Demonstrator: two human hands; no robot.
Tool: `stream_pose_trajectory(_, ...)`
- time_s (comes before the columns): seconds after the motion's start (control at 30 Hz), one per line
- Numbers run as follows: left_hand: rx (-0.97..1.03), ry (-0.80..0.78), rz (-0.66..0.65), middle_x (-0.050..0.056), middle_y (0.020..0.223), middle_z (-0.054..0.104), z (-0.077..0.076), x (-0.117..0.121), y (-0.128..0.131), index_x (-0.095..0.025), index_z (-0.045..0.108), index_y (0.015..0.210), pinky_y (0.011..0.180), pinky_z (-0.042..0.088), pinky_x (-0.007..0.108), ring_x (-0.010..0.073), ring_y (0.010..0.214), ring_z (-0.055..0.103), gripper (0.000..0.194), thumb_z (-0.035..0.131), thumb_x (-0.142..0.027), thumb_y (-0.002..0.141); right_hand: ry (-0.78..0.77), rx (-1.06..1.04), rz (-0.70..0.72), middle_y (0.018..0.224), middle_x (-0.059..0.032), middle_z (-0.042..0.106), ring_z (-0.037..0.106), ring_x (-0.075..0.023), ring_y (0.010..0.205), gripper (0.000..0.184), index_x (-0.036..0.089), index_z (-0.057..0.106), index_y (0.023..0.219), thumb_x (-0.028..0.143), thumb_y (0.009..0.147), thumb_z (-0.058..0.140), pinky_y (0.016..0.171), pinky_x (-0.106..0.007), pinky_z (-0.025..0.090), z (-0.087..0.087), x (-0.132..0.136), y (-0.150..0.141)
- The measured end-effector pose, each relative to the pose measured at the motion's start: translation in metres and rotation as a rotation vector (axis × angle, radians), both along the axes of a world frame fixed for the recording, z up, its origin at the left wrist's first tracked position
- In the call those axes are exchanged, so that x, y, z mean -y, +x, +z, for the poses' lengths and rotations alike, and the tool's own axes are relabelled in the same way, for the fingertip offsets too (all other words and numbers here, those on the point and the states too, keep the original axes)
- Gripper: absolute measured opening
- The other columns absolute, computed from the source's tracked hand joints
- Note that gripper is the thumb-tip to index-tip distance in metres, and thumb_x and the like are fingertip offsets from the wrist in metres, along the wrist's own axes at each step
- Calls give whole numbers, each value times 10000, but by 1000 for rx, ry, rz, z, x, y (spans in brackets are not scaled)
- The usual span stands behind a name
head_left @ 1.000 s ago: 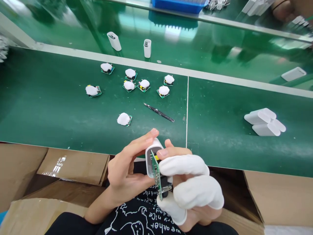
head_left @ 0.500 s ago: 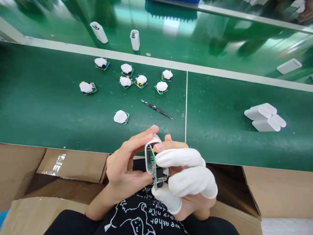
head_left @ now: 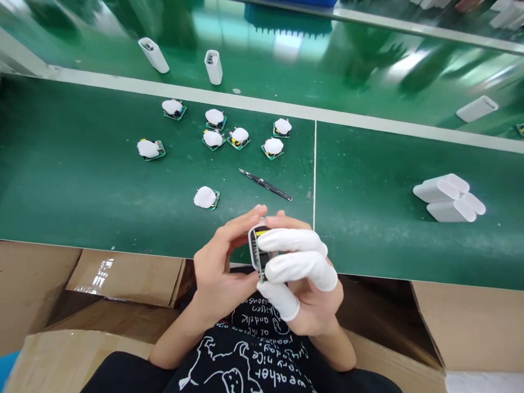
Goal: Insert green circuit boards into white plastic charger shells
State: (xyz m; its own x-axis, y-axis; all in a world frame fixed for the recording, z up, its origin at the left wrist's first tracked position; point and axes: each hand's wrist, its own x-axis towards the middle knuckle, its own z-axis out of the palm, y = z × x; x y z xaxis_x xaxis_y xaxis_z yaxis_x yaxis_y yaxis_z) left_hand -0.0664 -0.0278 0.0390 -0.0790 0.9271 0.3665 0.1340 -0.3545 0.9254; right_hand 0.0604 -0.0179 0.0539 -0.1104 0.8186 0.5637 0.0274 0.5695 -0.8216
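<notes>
Green bench mat [head_left: 102, 180]: left hand [head_left: 216, 273] grips white shell [head_left: 254, 240]; right hand [head_left: 305, 278] fingers pinch circuit board [head_left: 257, 256], nearly seated; squarer push likely needed.

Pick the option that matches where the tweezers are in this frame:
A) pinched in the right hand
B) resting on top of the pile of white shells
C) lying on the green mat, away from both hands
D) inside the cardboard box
C: the tweezers lie flat on the green mat, beyond the left hand and right hand, which hold a white shell with a circuit board.
</notes>
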Motion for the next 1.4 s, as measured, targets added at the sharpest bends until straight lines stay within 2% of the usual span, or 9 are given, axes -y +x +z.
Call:
stream_pose_trajectory(0.13,-77,29,8,64,1246,694,-11,-5,-2,-218,588,1284,910,646,326,226,1124,690,622,842,-183,717,-109,0,58,1169,-11,654,532,-229,1265,183,308,619,1076,217,918,630,1155,-454,405,-9,-2,4)
stream_pose_trajectory(0.27,-140,155,-14,97,1234,693,-17,-12,-3,-200,563,1288,1031,575,440,269,1219,634,656,861,-252,706,-377,-148,141,1483,-29,455,394,-272,1410,545,360,451,1401,454,909,666,1170,-499,390,-11,4,6)
stream_pose_trajectory(0.43,-228,314,-18,103,1206,703,-23,-19,-4,-203,531,1307,1061,526,534,304,1317,550,654,839,-294,738,-668,-192,205,1362,-70,578,570,-241,1259,586,333,414,1417,483,909,665,1061,-418,514,-7,7,9)
stream_pose_trajectory(0.73,-436,447,51,119,1087,746,-19,-21,-5,-160,560,1248,1006,569,485,255,1146,674,514,770,-335,813,-760,-242,291,1287,-39,615,612,-215,1170,589,343,502,1328,467,818,768,915,-314,572,-7,3,16)
stream_pose_trajectory(0.97,-474,495,84,129,1029,760,-14,-20,1,-127,586,1216,927,613,430,261,1118,684,492,758,-365,821,-761,-293,127,863,22,625,614,-130,705,423,291,600,1138,427,782,782,743,-287,594,-11,2,6)
stream_pose_trajectory(1.07,-421,446,27,131,1108,735,-17,-20,1,-143,548,1273,931,615,428,259,1167,659,529,762,-316,821,-749,-341,127,898,25,652,637,-129,730,453,309,594,1168,383,771,798,724,-269,591,-14,0,4)
stream_pose_trajectory(1.17,-413,385,-46,136,1210,693,-20,-22,-3,-154,502,1336,956,610,413,248,1198,642,568,748,-226,829,-762,-268,132,1058,-20,698,691,-178,875,545,305,564,1266,408,782,793,867,-359,597,-14,0,11)
stream_pose_trajectory(1.27,-404,357,-21,125,1229,682,-22,-23,-10,-166,509,1337,976,601,416,249,1196,640,605,766,-139,790,-736,-137,75,1179,-42,698,675,-216,1068,380,286,630,1230,436,886,687,1024,-424,529,-10,1,25)
stream_pose_trajectory(1.4,-418,388,26,119,1221,680,-23,-25,-13,-167,527,1316,970,600,424,260,1206,631,616,774,-85,758,-739,65,6,1079,-33,744,709,-214,1001,211,260,712,1102,321,915,636,955,-401,575,-8,1,34)
